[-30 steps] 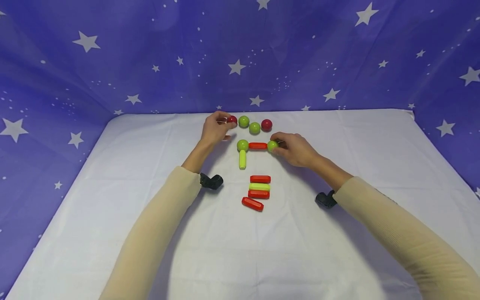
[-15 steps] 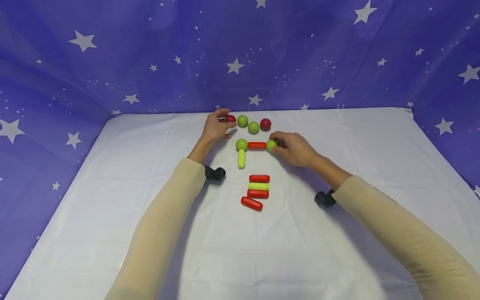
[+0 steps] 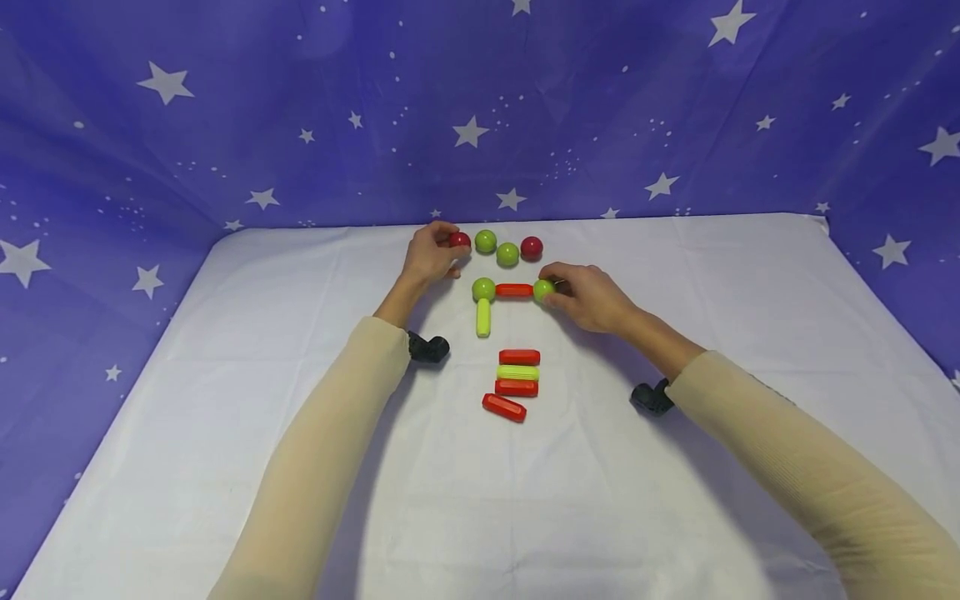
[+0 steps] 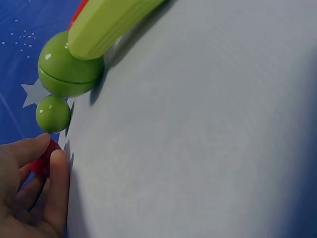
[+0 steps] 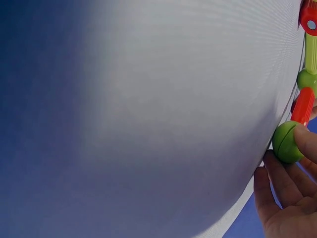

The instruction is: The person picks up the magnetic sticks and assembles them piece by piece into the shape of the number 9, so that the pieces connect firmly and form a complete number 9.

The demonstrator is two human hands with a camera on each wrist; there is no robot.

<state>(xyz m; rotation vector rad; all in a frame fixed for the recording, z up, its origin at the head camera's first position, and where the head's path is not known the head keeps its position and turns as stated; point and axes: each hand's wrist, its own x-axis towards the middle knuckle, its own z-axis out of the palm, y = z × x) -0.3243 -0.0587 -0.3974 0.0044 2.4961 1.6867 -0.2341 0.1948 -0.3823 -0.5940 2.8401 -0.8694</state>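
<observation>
My left hand point(image 3: 431, 255) pinches a red ball point(image 3: 460, 241) at the left end of a loose row near the table's back edge; the left wrist view shows thumb and fingers around that red ball point(image 4: 43, 161). My right hand point(image 3: 588, 298) grips a green ball point(image 3: 543, 290) between thumb and fingers. From this ball a red rod point(image 3: 514, 290) runs left to another green ball point(image 3: 483, 289), and a yellow-green rod point(image 3: 483, 318) extends from there toward me. Together they form a corner shape lying on the white cloth.
Beside the left hand's ball lie two green balls, a left one point(image 3: 486, 242) and a right one point(image 3: 507, 254), then a red ball point(image 3: 532, 247). Closer to me are a yellow-green rod point(image 3: 518, 372) and several red rods point(image 3: 504, 407). A blue star-patterned curtain point(image 3: 480, 108) stands behind.
My left wrist has turned and its sleeve has shifted slightly forward, and the red ball in that hand has moved a little left. The right hand keeps its hold on the green ball.
</observation>
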